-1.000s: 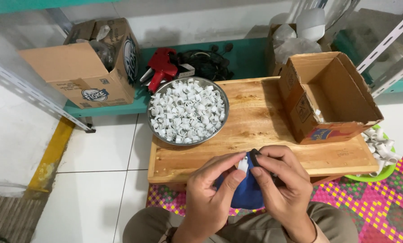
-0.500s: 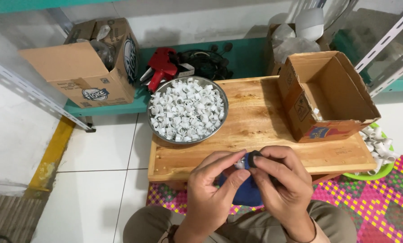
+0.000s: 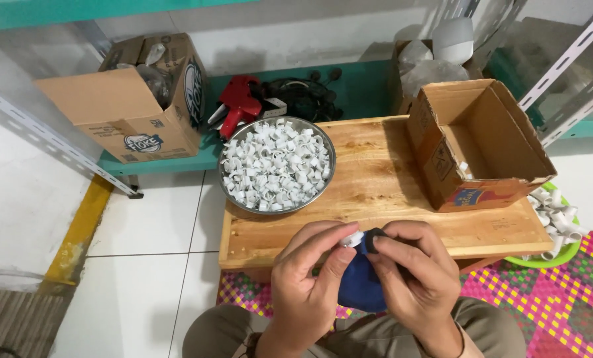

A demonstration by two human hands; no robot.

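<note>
A small white ring-shaped plastic piece (image 3: pixel 351 239) sits pinched between fingertips, just above the near edge of the wooden board — only its rounded top shows. Touching it on the right, a small black part (image 3: pixel 374 240), mostly hidden by fingers. Beneath both hangs a dark blue pouch-like thing (image 3: pixel 361 285), rounded at the bottom — whether cloth or rubber, hard to tell.

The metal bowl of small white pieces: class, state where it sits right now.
In the head view, the metal bowl sits on the left part of the wooden board, beyond the hands, with the open cardboard box to its right.
</note>
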